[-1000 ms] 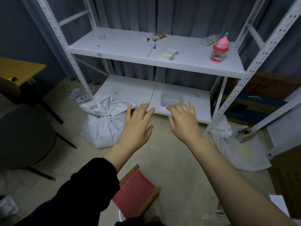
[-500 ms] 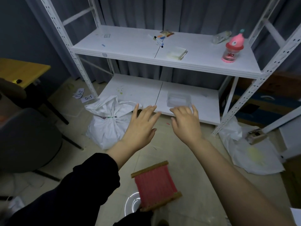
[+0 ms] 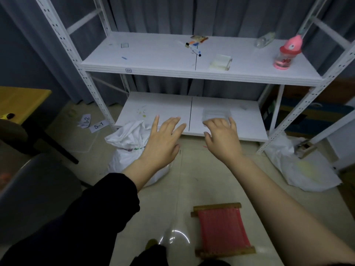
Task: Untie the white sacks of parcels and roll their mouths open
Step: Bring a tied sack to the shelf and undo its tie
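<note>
A white metal rack [image 3: 192, 73] stands against a grey curtain [image 3: 230, 14]. Its upper shelf carries a pink bottle [image 3: 286, 54] near the right end, a clear bottle [image 3: 265, 40] lying on its side behind that, a cluster of markers [image 3: 194, 48] at the middle seam and a pale pad [image 3: 220, 62] just right of them, while its lower shelf holds a clear plastic box [image 3: 216, 114]. On the floor left of the rack lie two paper labels, "5-1" [image 3: 99, 125] and "5-2" [image 3: 86, 120], further left stand a yellow desk [image 3: 21, 100] and a grey chair [image 3: 34, 189], and well in front of the rack sits a red woven stool [image 3: 221, 229].
</note>
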